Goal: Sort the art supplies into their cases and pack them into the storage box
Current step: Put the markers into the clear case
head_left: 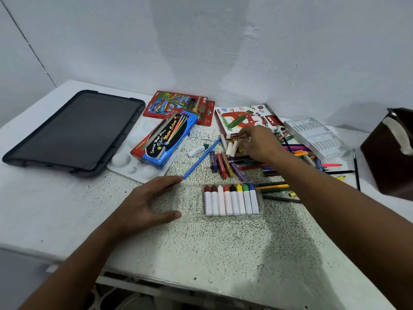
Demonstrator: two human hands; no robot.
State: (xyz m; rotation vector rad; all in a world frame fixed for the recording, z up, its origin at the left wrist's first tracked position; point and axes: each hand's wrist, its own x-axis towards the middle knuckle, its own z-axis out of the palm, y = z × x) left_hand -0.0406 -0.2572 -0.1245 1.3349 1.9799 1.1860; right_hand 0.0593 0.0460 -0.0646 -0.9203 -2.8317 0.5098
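Clear plastic crayon tray (pixel 192 203) lies nearest on the speckled table (pixel 223 247), eight white-wrapped crayons (pixel 231 201) filling its right end. The left hand (pixel 147 202) braces the tray's left end, fingers straight. Farther back, the right hand (pixel 259 143) reaches into the loose crayon pile (pixel 225 162), fingertips curled; its grip cannot be made out. A dark storage box lid (pixel 73 133) rests far left.

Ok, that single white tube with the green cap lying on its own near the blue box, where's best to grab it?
Pinch the green-capped tube across its white barrel from above. It lies flat, clear of the blue pencil beside it.
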